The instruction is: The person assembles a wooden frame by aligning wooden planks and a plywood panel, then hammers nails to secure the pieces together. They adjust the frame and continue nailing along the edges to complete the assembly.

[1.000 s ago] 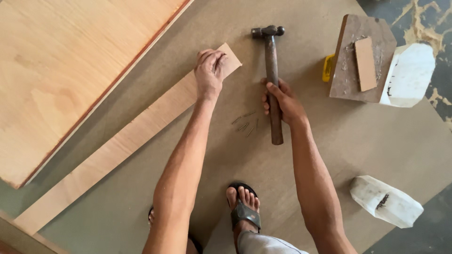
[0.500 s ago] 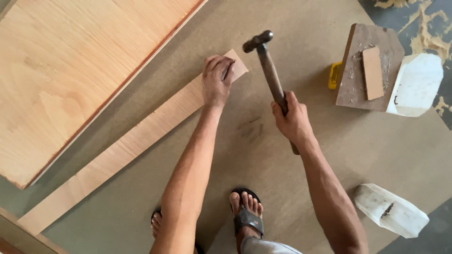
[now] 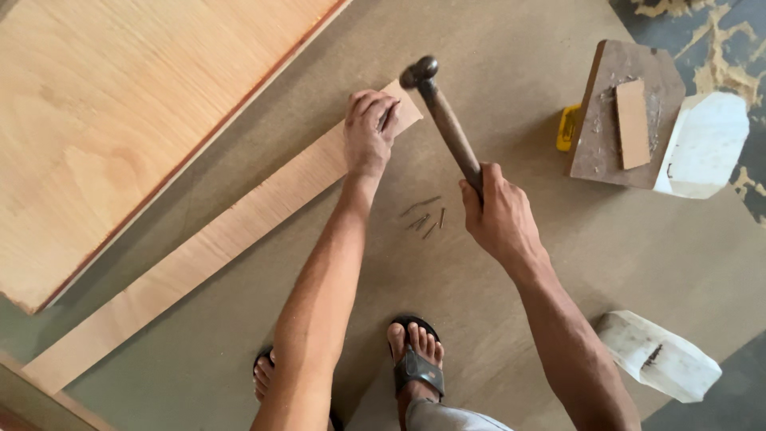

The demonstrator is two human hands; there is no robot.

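My left hand (image 3: 369,129) rests on the far end of a long thin wooden strip (image 3: 215,239) and pinches a small nail upright against it. My right hand (image 3: 499,215) grips the wooden handle of a hammer (image 3: 441,112), whose dark metal head is raised just right of my left fingers, over the strip's end. Several loose nails (image 3: 424,217) lie on the brown board (image 3: 495,319) between my two hands. The strip runs diagonally from lower left to upper right across that board.
A large plywood sheet (image 3: 120,104) with a reddish edge lies at upper left. At upper right sit a dark wooden block (image 3: 606,152) with a small light piece on it, a yellow object (image 3: 567,128) and a white chunk (image 3: 706,144). Another white chunk (image 3: 658,355) lies lower right. My sandalled feet (image 3: 415,359) stand below.
My right hand has lifted the hammer from flat on the board and swung its head leftwards toward my left hand. The loose nails beneath it are now uncovered.
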